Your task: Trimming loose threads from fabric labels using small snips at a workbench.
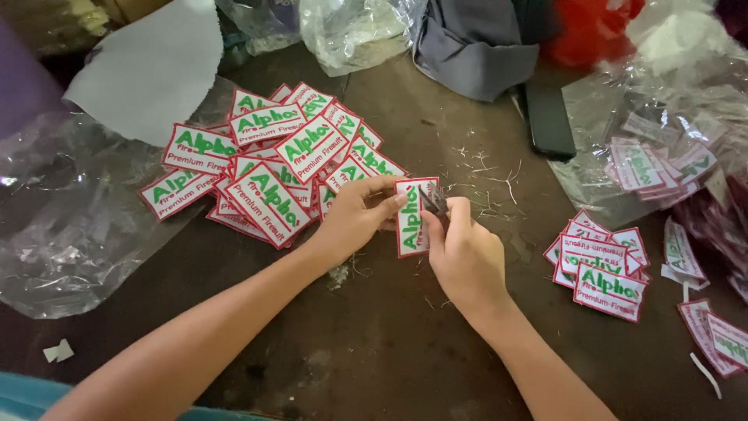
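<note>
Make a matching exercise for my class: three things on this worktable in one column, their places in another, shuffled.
Things:
1. Big pile of patches
2. Small stack of patches
3. Single patch

Places:
A. Held between the left hand and right hand
B. Right of the hands
C. Left of the hands

Pairs: 1-C, 2-B, 3-A

A white rectangular patch (411, 217) with red border and green lettering stands upright between the fingertips of both hands. Left of the left hand's fingers (379, 204) lies a loose heap of like patches (269, 168). Well right of the right hand's fingers (456, 218) sits a smaller stack (604, 269); more lie in clear plastic bags (662, 160) beyond it
</note>
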